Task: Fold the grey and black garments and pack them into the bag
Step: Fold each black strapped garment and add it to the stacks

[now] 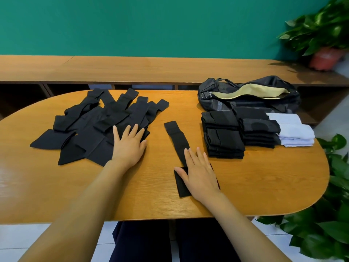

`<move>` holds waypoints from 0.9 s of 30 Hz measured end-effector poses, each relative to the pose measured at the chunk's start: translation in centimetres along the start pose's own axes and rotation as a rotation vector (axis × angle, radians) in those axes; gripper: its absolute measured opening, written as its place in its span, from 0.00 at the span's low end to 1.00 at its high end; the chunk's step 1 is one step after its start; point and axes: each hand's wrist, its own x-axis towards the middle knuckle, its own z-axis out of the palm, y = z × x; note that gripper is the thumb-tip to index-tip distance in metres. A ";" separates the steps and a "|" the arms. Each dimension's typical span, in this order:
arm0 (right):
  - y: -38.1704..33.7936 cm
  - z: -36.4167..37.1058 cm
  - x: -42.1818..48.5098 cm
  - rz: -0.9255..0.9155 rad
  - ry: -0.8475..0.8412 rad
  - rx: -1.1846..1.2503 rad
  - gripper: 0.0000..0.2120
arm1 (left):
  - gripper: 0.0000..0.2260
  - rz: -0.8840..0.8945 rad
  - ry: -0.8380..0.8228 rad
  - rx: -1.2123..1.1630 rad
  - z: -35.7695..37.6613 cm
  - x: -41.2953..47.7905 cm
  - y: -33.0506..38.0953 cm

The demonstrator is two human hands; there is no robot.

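- The pile (98,127) of loose black pieces sprawls at 10 o'clock on the table (264,186). The pieces overlap, so pulling one could drag its neighbours along.
- The left hand (130,146) lies flat with fingers spread on the pile's 4 o'clock edge, gripping nothing. Cloth could slide under it.
- A strip (176,137) lies mid-table, running from 6 toward 11 o'clock. Its free far end may skew the fold.
- The right hand (200,173) presses flat with straight fingers on the strip's near end. Lifting early could let a crease spring open.
- Folded stacks (222,137) stand at 3 o'clock, where a careless reach could topple them.
- The bag (249,95) sits unzipped at 1 o'clock, and its soft mouth may sag during packing.
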 end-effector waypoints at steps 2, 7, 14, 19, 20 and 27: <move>-0.7 -0.1 0.9 -0.016 0.003 0.043 0.43 | 0.24 0.062 0.067 -0.083 -0.1 -1.3 1.2; 0.0 -1.5 0.3 -0.128 0.089 0.168 0.34 | 0.22 0.165 0.062 -0.372 -0.7 -6.3 4.7; 4.3 -0.4 -3.6 -0.218 0.320 0.223 0.19 | 0.28 0.314 -0.035 -0.619 0.3 -10.7 6.5; 4.0 -0.4 -3.5 -0.238 0.361 0.260 0.18 | 0.26 0.349 0.043 -0.536 1.2 -11.4 6.6; 4.0 -0.4 -3.6 -0.238 0.354 0.272 0.18 | 0.24 0.352 0.058 -0.523 1.2 -11.5 6.6; 4.2 -0.4 -3.8 -0.334 0.257 0.268 0.25 | 0.23 0.286 0.166 -0.664 1.7 -11.4 6.3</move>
